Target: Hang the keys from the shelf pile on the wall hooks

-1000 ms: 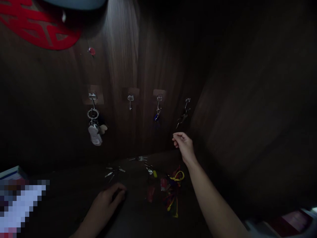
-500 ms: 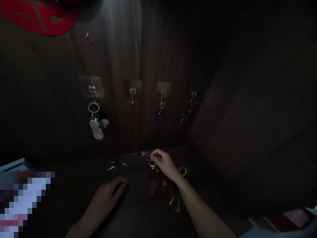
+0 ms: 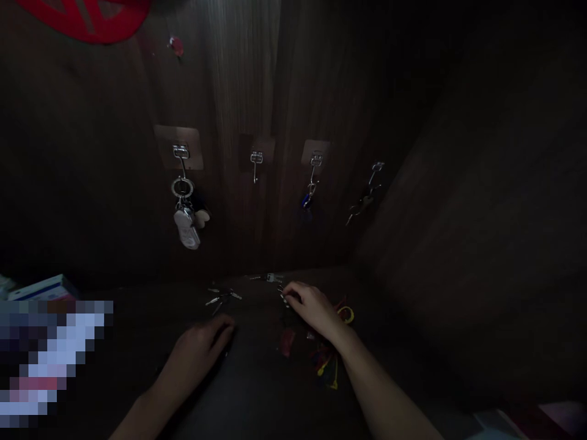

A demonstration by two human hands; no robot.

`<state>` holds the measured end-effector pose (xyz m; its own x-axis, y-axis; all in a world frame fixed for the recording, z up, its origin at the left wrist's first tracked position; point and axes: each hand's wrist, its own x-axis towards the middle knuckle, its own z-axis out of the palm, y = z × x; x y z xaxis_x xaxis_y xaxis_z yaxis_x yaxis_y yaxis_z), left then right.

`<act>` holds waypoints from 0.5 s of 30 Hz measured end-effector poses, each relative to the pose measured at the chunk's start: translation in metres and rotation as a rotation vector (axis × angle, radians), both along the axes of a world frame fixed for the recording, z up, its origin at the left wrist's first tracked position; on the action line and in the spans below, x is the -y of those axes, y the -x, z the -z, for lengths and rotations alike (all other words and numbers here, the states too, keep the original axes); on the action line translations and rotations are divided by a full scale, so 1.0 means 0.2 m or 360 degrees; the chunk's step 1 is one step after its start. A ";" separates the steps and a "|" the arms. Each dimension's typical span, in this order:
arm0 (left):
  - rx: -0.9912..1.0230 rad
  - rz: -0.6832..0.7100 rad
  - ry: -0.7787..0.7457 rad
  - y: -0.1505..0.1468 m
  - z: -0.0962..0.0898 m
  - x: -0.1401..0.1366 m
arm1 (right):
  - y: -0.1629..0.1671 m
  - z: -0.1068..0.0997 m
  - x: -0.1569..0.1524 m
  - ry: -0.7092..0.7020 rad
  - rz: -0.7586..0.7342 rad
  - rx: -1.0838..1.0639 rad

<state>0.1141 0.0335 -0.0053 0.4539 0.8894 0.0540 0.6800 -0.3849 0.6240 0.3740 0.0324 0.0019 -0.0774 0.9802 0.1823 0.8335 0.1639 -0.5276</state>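
Note:
Low on the shelf, my right hand [image 3: 314,308] has its thumb and fingertips closed on a small bunch of keys [image 3: 283,297], mostly hidden by the fingers. My left hand [image 3: 202,342] rests on the shelf to the left, thumb and forefinger brought together. Whatever it may hold is hidden in the dark. Beyond it a fan of loose-looking keys [image 3: 223,297] lies flat. Another key set [image 3: 270,277] lies by the back wall, just past my right fingertips. Under my right wrist are red and yellow cords [image 3: 328,370] and a dull red piece [image 3: 287,342].
On the back wall, a hook [image 3: 181,151] carries white fobs [image 3: 187,227]. Right of it are a bare hook [image 3: 255,160], one with a blue-tagged clip [image 3: 306,200] and one with keys [image 3: 367,200]. Boxes [image 3: 43,288] stand at left. A dark side wall [image 3: 458,214] bounds the right.
The whole scene has shifted slightly right and up in the view. My right hand has turned a little over the keys, hiding more of them. My left hand stays nearly in place.

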 end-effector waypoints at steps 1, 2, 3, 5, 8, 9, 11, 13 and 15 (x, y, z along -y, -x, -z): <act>-0.0012 -0.0007 -0.0016 0.00 0.00 0.00 | -0.01 -0.01 0.00 0.0004 0.0008 0.0074; -0.0019 -0.0015 -0.0036 0.01 0.00 -0.01 | -0.02 -0.01 0.00 0.0000 0.0024 0.0149; -0.0024 -0.0022 -0.0057 0.01 0.00 -0.01 | -0.03 -0.01 0.00 -0.0004 0.0047 0.0221; -0.0031 -0.0037 -0.0098 0.02 0.01 -0.02 | -0.06 0.00 -0.01 -0.0002 0.0102 0.0336; -0.0052 -0.0063 -0.0147 0.03 0.01 -0.03 | -0.11 0.02 -0.02 0.0018 0.0176 0.0416; -0.0053 -0.0070 -0.0165 0.04 0.01 -0.04 | -0.12 0.03 -0.02 0.0017 0.0188 0.0420; -0.0050 -0.0076 -0.0201 0.05 0.02 -0.05 | -0.13 0.04 -0.02 0.0006 0.0189 0.0411; -0.0048 -0.0082 -0.0243 0.06 0.03 -0.06 | -0.14 0.05 -0.02 -0.0004 0.0165 0.0396; -0.0063 -0.0088 -0.0275 0.07 0.05 -0.07 | -0.13 0.06 -0.02 0.0001 0.0131 0.0386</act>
